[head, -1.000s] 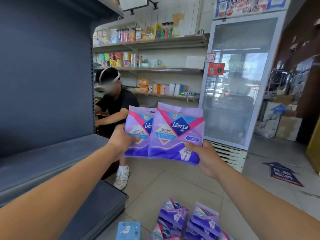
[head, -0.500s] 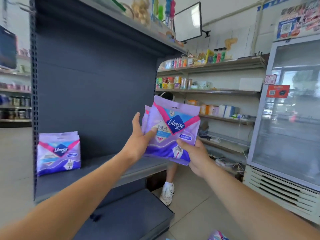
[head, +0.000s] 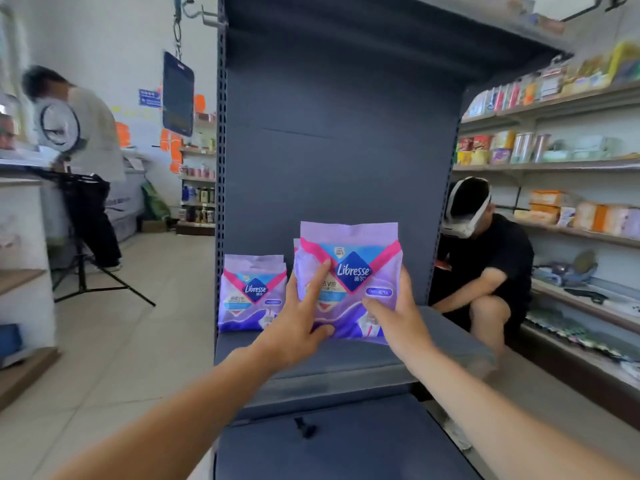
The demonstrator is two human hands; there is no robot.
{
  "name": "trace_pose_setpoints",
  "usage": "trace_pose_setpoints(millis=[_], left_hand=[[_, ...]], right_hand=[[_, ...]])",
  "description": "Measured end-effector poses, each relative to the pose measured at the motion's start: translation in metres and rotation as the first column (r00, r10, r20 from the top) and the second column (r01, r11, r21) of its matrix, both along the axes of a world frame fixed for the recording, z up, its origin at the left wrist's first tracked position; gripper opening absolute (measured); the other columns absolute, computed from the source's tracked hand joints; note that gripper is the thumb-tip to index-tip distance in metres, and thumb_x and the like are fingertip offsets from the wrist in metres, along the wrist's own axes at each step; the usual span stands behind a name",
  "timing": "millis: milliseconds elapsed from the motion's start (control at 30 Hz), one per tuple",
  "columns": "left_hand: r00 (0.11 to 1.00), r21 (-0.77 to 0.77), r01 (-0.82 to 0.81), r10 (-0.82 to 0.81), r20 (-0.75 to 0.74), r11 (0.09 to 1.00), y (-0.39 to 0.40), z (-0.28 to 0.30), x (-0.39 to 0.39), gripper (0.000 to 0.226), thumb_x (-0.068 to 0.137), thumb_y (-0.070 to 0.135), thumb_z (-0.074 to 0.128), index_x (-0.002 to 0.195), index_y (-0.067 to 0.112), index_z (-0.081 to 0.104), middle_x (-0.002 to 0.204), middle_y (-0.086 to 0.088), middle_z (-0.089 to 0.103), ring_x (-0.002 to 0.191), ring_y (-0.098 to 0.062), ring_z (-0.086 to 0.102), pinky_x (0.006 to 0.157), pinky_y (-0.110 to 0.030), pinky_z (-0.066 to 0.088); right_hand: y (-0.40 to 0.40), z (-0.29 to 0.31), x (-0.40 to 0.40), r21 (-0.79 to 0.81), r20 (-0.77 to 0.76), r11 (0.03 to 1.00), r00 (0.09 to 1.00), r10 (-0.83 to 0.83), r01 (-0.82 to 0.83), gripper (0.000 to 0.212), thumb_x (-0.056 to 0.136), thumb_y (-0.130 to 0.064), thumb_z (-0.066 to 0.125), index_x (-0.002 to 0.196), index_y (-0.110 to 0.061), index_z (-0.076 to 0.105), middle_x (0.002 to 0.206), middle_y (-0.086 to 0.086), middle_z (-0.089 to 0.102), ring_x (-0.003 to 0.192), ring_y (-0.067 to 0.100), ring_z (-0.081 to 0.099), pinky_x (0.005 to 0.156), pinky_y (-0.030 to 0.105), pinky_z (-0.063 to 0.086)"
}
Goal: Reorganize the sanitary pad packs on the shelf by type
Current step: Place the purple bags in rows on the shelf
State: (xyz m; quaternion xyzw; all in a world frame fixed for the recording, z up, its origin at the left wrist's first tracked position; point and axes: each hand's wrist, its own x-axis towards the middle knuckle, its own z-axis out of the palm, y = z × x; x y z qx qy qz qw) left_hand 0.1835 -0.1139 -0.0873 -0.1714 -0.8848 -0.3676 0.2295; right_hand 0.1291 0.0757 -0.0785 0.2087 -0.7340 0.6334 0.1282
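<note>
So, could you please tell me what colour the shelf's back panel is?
Dark grey-blue back panel, head view.

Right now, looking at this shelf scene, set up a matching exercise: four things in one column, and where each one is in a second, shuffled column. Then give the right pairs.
Things
1. held packs
2. standing packs
3. left hand
4. right hand

Places
A. at the left end of the shelf, untouched
B. between both hands, at the shelf's middle
C. on the held packs' right edge
D. on the held packs' left front, index finger pointing up

Pairs: 1-B, 2-A, 3-D, 4-C
</note>
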Motion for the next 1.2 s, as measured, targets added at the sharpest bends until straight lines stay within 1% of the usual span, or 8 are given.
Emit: trace_pose_setpoints(millis=[167, 333, 467, 567, 667, 767, 867, 1200], left_hand=[[0.993, -0.117, -0.111, 0.114, 0.023, 0.987, -0.016, -0.011, -0.055, 0.098, 0.090, 0.021, 0.066, 0.140, 0.062, -0.007, 0.155, 0.007, 0.000, 0.131, -0.018, 0.043, 0.103, -0.032, 0.045], [0.971, -0.169, -0.239, 0.241, -0.012, 0.956, -0.020, -0.029, -0.122, 0.097, 0.090, 0.024, 0.067, 0.142, 0.060, -0.006, 0.157, 0.009, -0.016, 0.139, -0.022, 0.037, 0.101, -0.035, 0.045], [0.941, -0.221, -0.337, 0.333, -0.056, 0.915, -0.036, -0.055, -0.175, 0.103, 0.086, 0.012, 0.069, 0.147, 0.054, -0.002, 0.152, 0.000, -0.038, 0.148, -0.031, 0.016, 0.108, -0.038, 0.039], [0.905, -0.347, -0.422, 0.410, -0.111, 0.838, -0.046, -0.074, -0.203, 0.103, 0.080, -0.004, 0.064, 0.152, 0.043, 0.008, 0.154, -0.018, -0.032, 0.146, -0.046, -0.003, 0.108, -0.050, 0.038], [0.867, -0.540, -0.497, 0.414, -0.277, 0.680, -0.046, -0.088, -0.219, 0.087, 0.075, -0.006, 0.051, 0.151, 0.030, 0.027, 0.157, -0.031, -0.002, 0.141, -0.056, 0.004, 0.108, -0.062, 0.030], [0.909, -0.757, -0.351, 0.393, -0.135, 0.551, -0.050, -0.096, -0.224, 0.080, 0.093, 0.007, 0.042, 0.155, 0.032, -0.001, 0.156, -0.020, -0.027, 0.143, -0.043, -0.022, 0.118, -0.051, 0.000], [0.894, -0.769, -0.331, 0.442, -0.071, 0.547, -0.057, -0.100, -0.228, 0.081, 0.097, 0.012, 0.044, 0.153, 0.032, -0.011, 0.152, -0.016, -0.036, 0.141, -0.039, -0.030, 0.118, -0.048, -0.005], [0.897, -0.749, -0.360, 0.428, -0.113, 0.556, -0.065, -0.103, -0.238, 0.083, 0.098, 0.010, 0.048, 0.153, 0.035, -0.010, 0.153, -0.014, -0.036, 0.141, -0.037, -0.031, 0.118, -0.047, -0.002]], right_hand=[[-0.018, -0.023, -0.064, -0.012, 0.059, 1.000, 0.998, 0.027, -0.027, 0.077, 0.087, -0.017, 0.064, 0.144, -0.050, 0.023, 0.120, -0.023, 0.061, 0.105, 0.003, 0.064, 0.096, 0.045, 0.052], [-0.028, -0.038, -0.151, 0.012, 0.069, 0.998, 0.996, 0.053, -0.054, 0.069, 0.086, -0.011, 0.067, 0.137, -0.045, 0.034, 0.116, -0.020, 0.064, 0.103, 0.007, 0.066, 0.093, 0.049, 0.053], [-0.056, -0.058, -0.210, 0.023, 0.047, 0.996, 0.995, 0.084, -0.085, 0.073, 0.086, -0.009, 0.066, 0.140, -0.046, 0.031, 0.122, -0.020, 0.062, 0.108, 0.006, 0.064, 0.094, 0.047, 0.053], [-0.075, -0.076, -0.238, 0.009, 0.037, 0.995, 0.995, 0.095, -0.096, 0.073, 0.088, -0.002, 0.062, 0.142, -0.039, 0.031, 0.126, -0.019, 0.060, 0.107, -0.003, 0.062, 0.087, 0.025, 0.055], [-0.088, -0.101, -0.259, 0.109, 0.039, 0.989, 0.995, 0.097, -0.101, 0.078, 0.086, -0.007, 0.068, 0.144, -0.040, 0.027, 0.133, -0.026, 0.050, 0.112, -0.011, 0.054, 0.086, 0.013, 0.049], [-0.100, -0.120, -0.270, 0.248, 0.089, 0.963, 0.992, 0.086, -0.106, 0.084, 0.085, -0.031, 0.068, 0.147, -0.048, 0.013, 0.141, -0.016, 0.048, 0.122, 0.005, 0.053, 0.098, 0.034, 0.049], [-0.106, -0.126, -0.281, 0.305, 0.099, 0.947, 0.992, 0.077, -0.104, 0.083, 0.079, -0.047, 0.064, 0.145, -0.051, 0.014, 0.138, -0.005, 0.051, 0.120, 0.015, 0.057, 0.096, 0.042, 0.051], [-0.107, -0.128, -0.283, 0.379, 0.007, 0.925, 1.000, 0.027, -0.027, 0.084, 0.089, -0.040, 0.066, 0.151, -0.035, 0.008, 0.144, -0.007, 0.047, 0.122, 0.016, 0.054, 0.089, 0.030, 0.049]])
